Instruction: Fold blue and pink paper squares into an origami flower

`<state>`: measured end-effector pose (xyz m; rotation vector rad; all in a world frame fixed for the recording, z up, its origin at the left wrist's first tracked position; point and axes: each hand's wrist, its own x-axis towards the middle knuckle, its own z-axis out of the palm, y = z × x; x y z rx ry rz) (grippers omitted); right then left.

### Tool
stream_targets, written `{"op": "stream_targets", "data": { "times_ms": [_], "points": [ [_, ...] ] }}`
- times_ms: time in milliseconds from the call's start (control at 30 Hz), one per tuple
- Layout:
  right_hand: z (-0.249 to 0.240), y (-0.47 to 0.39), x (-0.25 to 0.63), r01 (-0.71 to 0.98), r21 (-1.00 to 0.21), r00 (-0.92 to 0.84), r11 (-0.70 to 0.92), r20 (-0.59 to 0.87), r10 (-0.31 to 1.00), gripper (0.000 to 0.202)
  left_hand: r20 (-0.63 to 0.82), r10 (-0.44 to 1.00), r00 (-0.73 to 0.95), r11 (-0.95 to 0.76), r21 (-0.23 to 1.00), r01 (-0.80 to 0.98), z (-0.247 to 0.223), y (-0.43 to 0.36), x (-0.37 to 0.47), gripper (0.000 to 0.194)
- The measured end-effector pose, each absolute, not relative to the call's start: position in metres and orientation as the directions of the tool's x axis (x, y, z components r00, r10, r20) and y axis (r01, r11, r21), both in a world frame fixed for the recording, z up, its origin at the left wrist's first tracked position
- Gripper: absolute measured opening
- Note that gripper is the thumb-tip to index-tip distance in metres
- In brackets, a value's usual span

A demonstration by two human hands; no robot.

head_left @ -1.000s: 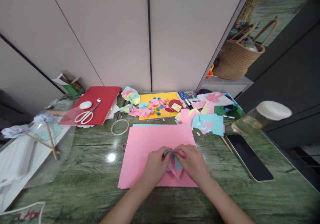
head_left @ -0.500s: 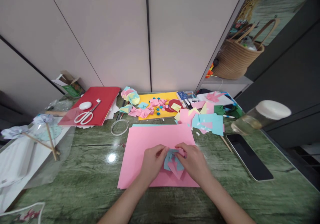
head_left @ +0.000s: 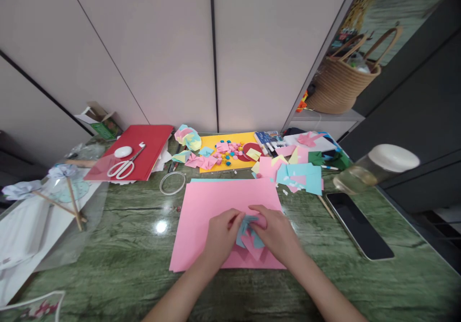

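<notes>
A folded paper piece in blue and pink point(head_left: 252, 244) is held between both hands, just above a pink paper sheet point(head_left: 205, 197). On its left edge, my left hand point(head_left: 224, 231) pinches the paper between thumb and fingers. My right hand point(head_left: 275, 228) grips the opposite side, its fingers curled over the top and hiding part of the folds. The pink sheet lies flat on the green table, with a blue edge showing beneath its far side.
Beyond the sheet lie a tape roll point(head_left: 172, 183), a yellow sheet point(head_left: 248, 140) with small coloured balls, and paper scraps point(head_left: 298, 174). White scissors point(head_left: 122, 168) rest on a red folder point(head_left: 151, 142) at left. A phone point(head_left: 360, 226) and a lidded bottle point(head_left: 374, 166) stand at right.
My right hand's fingers have shifted slightly left and closed further over the paper. The left hand has barely moved, and both still hold the folded piece.
</notes>
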<state>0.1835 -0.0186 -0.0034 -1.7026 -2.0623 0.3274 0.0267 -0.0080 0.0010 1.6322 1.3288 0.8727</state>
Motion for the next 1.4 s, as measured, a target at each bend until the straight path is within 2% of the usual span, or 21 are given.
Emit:
{"op": "stream_targets", "data": {
  "times_ms": [200,367,467,533,667,833,1033,1400],
  "points": [
    [-0.007,-0.020,0.184,0.897,-0.397,-0.165,0.196,0.112,0.980,0.026,0.036,0.966,0.256,-0.148,0.888,0.435,0.001,-0.009,0.026,0.024],
    [-0.007,-0.023,0.185,0.900,-0.361,-0.198,0.245,0.162,0.967,0.019,0.022,0.970,0.243,-0.102,0.940,0.324,0.000,-0.014,0.029,0.016],
    [-0.007,-0.024,0.184,0.892,-0.379,-0.178,0.247,0.209,0.962,0.017,0.005,0.982,0.190,-0.061,0.955,0.290,-0.005,-0.014,0.032,0.032],
    [-0.007,-0.025,0.182,0.878,-0.408,-0.162,0.251,0.239,0.957,0.015,-0.005,0.982,0.186,-0.057,0.944,0.324,-0.010,-0.013,0.032,0.035],
    [-0.011,-0.026,0.178,0.861,-0.433,-0.174,0.269,0.246,0.953,0.014,-0.011,0.969,0.246,-0.104,0.886,0.451,-0.013,-0.009,0.029,0.026],
    [-0.017,-0.029,0.171,0.872,-0.401,-0.212,0.280,0.208,0.955,0.011,-0.006,0.969,0.246,-0.129,0.839,0.528,-0.011,-0.008,0.028,0.024],
    [-0.019,-0.033,0.168,0.887,-0.355,-0.224,0.295,0.230,0.947,0.014,0.025,0.964,0.265,-0.188,0.768,0.612,-0.014,-0.011,0.028,0.023],
    [-0.023,-0.035,0.168,0.871,-0.314,-0.264,0.378,0.351,0.899,0.017,0.061,0.963,0.264,-0.221,0.738,0.637,-0.016,-0.011,0.028,0.022]
  ]
}}
